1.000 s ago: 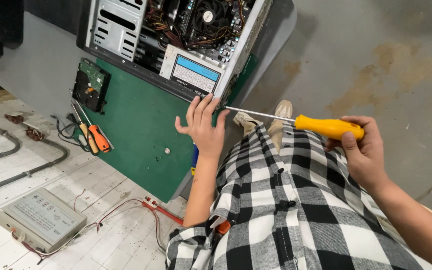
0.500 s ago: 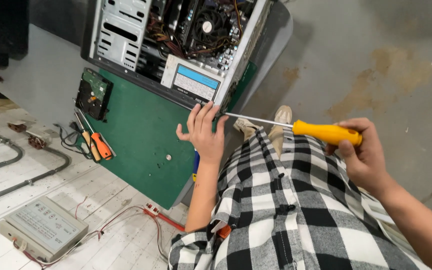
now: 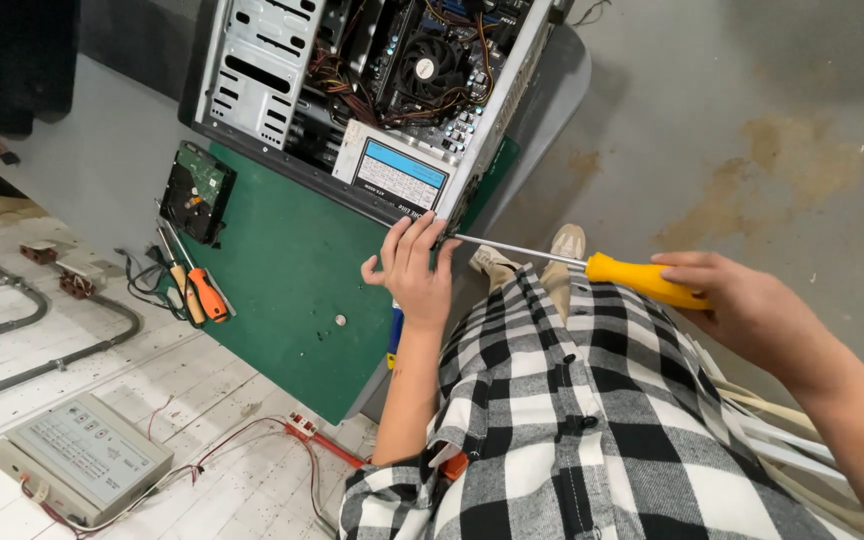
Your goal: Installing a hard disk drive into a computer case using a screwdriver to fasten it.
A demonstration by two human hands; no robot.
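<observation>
An open computer case (image 3: 252,90) lies on a green mat (image 3: 292,290), its fan, cables and silver power supply (image 3: 392,175) exposed. My left hand (image 3: 414,270) rests at the case's near corner, fingers spread around the screwdriver tip. My right hand (image 3: 747,305) grips the yellow handle of a long screwdriver (image 3: 632,278), whose metal shaft runs left to the case's rear edge by the power supply.
A bare hard drive (image 3: 197,190) and two small screwdrivers (image 3: 197,290) lie at the mat's left side. A small round part (image 3: 340,320) sits on the mat. A grey box with wires (image 3: 82,455) rests on the white boards. Concrete floor lies to the right.
The view has shifted slightly and both hands sit a little lower and further right in the view. The screwdriver tip stays at the case's corner under my left fingers.
</observation>
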